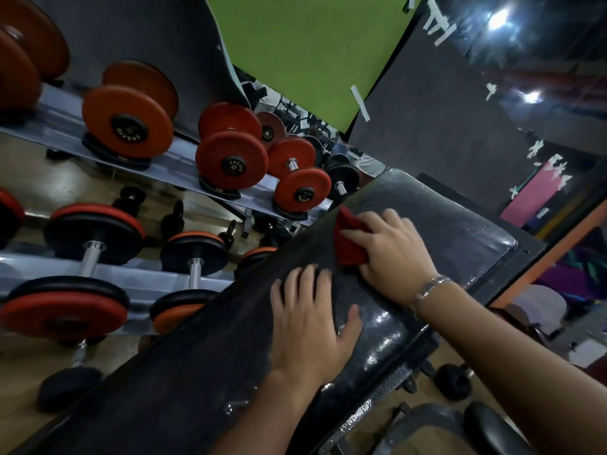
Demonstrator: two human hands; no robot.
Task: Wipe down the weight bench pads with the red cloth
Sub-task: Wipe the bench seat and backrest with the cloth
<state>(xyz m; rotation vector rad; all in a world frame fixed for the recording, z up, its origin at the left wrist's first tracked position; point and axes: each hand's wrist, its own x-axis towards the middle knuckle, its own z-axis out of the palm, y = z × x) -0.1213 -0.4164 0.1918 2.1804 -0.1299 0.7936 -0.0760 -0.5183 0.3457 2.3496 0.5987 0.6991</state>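
A long black weight bench pad (437, 218) runs diagonally from the lower left to the upper right, its surface shiny and speckled. My right hand (392, 247), with a silver bracelet on the wrist, presses the bunched red cloth (348, 238) onto the pad near its upper part, fingers curled over the cloth. My left hand (312, 320) lies flat on the pad just below, fingers spread and straight, holding nothing.
A rack (184, 169) of red and orange dumbbells stands close along the left of the bench, on two tiers. A black roller pad (492, 425) and the bench frame sit at the lower right. Green and dark wall panels rise behind.
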